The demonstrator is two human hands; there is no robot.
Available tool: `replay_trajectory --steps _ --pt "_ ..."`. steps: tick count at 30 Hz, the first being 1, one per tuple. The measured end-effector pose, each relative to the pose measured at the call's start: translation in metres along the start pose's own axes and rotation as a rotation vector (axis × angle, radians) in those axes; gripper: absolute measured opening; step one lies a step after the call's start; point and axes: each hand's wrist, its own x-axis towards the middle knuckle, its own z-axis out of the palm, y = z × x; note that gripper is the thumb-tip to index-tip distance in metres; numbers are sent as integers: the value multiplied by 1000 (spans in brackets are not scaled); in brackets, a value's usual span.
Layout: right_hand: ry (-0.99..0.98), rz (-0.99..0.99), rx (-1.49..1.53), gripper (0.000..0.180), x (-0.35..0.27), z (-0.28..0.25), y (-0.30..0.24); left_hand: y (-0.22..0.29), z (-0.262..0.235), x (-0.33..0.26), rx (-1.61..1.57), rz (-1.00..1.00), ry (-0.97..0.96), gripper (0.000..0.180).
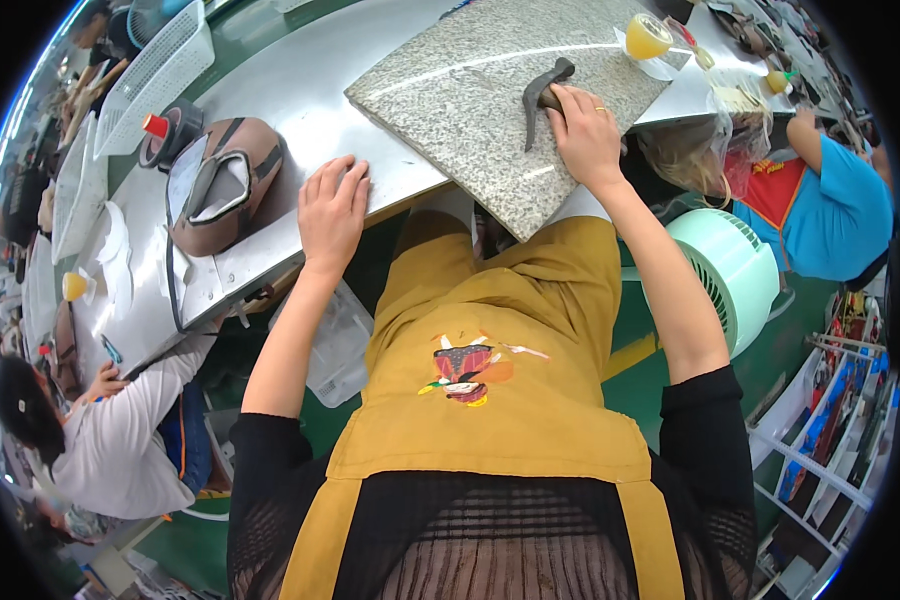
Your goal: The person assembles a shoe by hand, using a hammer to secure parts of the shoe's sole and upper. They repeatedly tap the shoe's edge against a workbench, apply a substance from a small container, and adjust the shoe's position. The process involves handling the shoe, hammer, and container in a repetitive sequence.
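My right hand (pixel 586 135) is closed around the short handle of a hammer with a dark, curved metal head (pixel 533 105). The hammer head lies against a speckled grey stone slab (pixel 450 95). At the metal table's front edge, left of the slab, my left hand (pixel 334 208) rests with its fingers stretched out, holding nothing. Left of that hand sits a brown shoe upper or small bag-like piece (pixel 262 165) with a pale lining and dark straps; its exact kind I cannot tell.
A black tape-like roll with a red cap (pixel 156 126) stands behind the brown piece. White baskets (pixel 160 75) line the far left. A yellow-filled jar (pixel 648 37) stands on the slab's far right. A mint-green fan (pixel 725 270) is at my right. Co-workers sit on both sides.
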Motion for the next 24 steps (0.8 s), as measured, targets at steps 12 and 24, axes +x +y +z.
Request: replay_trajectory --steps 12,24 --pt "-54 35 53 33 5 -9 1 38 4 70 -545 -38 12 35" --pt "-22 164 84 38 41 13 -13 113 92 199 -740 322 -221 35"
